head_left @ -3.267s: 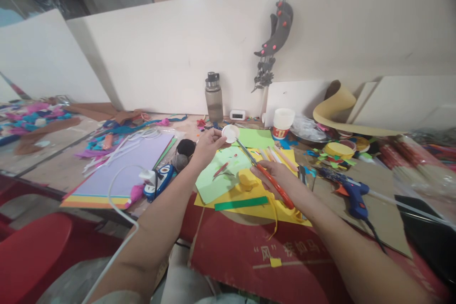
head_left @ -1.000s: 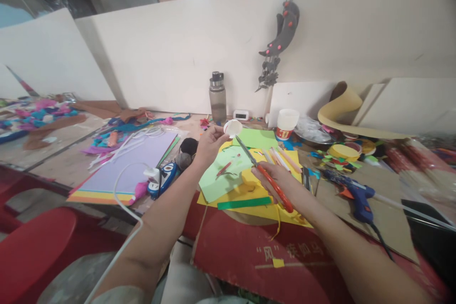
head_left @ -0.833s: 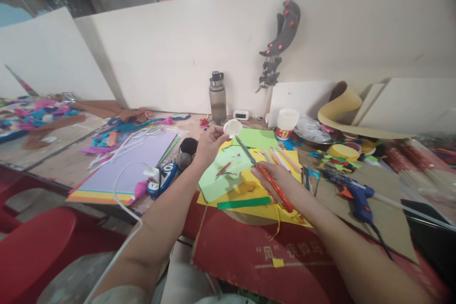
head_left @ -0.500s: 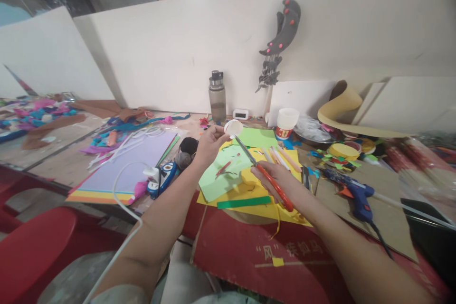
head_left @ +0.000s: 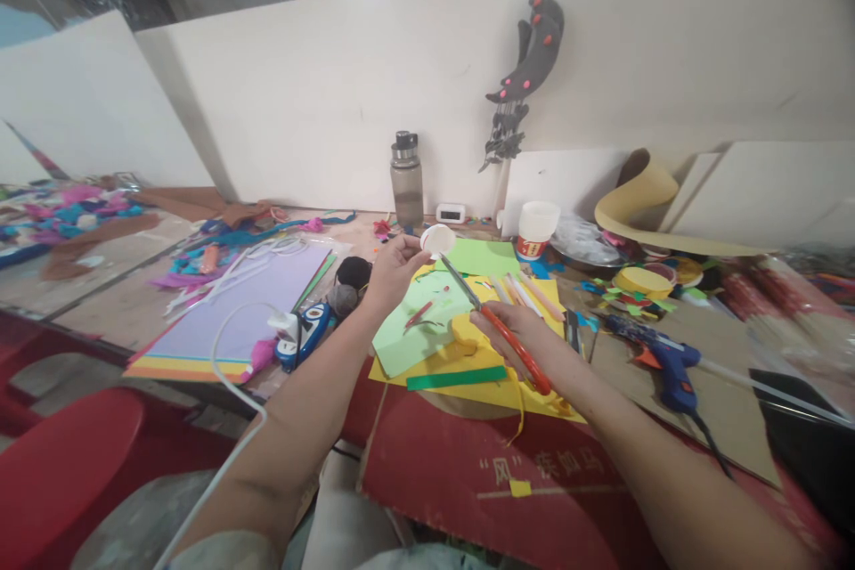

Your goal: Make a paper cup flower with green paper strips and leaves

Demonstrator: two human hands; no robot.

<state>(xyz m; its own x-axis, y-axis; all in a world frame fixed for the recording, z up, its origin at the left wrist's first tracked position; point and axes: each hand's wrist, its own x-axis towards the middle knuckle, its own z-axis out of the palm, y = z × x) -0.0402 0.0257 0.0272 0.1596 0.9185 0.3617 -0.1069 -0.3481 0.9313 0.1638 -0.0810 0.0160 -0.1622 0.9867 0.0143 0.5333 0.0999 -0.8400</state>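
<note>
Nearest the worker's lap, a red cardboard sheet (head_left: 427,472) covers the table edge, with a small yellow scrap (head_left: 520,488) lying on it. Beyond that I see a dark green strip (head_left: 457,378) across a yellow sheet (head_left: 482,394), partly covered by a pale green sheet (head_left: 411,352) strewn with red bits.

Above these papers the 2 hands work in the air. The right hand (head_left: 527,331) is wrapped around the orange-red handles of the scissors (head_left: 516,347), blades pointing up and away. The left hand (head_left: 395,265) pinches a white round piece (head_left: 437,240) at its left edge, its pale face tilted upward. The blade tips sit right by its lower rim; I can't tell whether they touch.

I'd judge the step in hand to be trimming that rim. A further snip would call for a steady pinch, with the blades parted around the edge and clear of the fingers.

Off to the right lies a blue glue gun (head_left: 671,365). Farther back stand a paper cup (head_left: 538,223), a small digital clock (head_left: 451,214) and a grey bottle (head_left: 407,187), all before a white partition (head_left: 287,107).
</note>
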